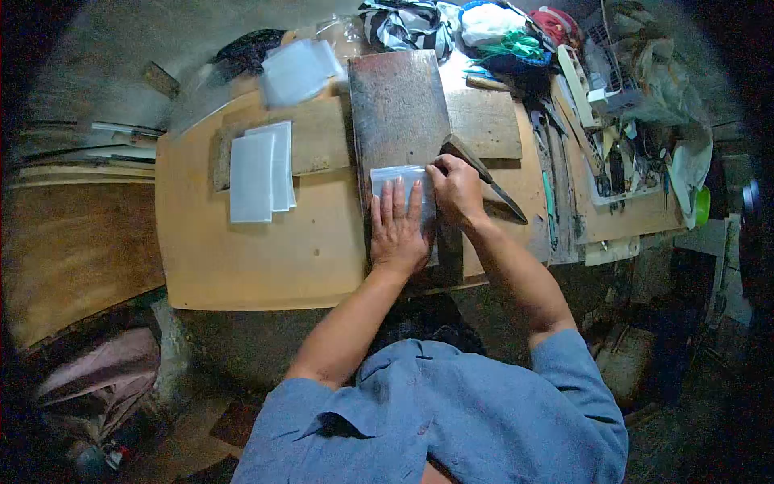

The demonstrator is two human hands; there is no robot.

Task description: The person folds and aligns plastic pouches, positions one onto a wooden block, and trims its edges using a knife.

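Thinly layered translucent sheets (395,172), hands (398,242), wooden board (397,105)

My left hand (399,234) lies flat over the clear plastic sheets (395,172), hiding most of them, so I can't count the layers. Whether the fingertips of my right hand (458,192) pinch a sheet or merely rest at the corner, I can't tell. My left hand and wrist also cover part of the dark wooden board (399,97). The far pile of sheets (297,73) is hazy, its edges running together. The striped bag (407,28) meets the top edge; its contents are hidden. In the tool tray (617,198), the small pieces are too tiny to identify. The bottom edge cuts off my blue shirt (484,395).
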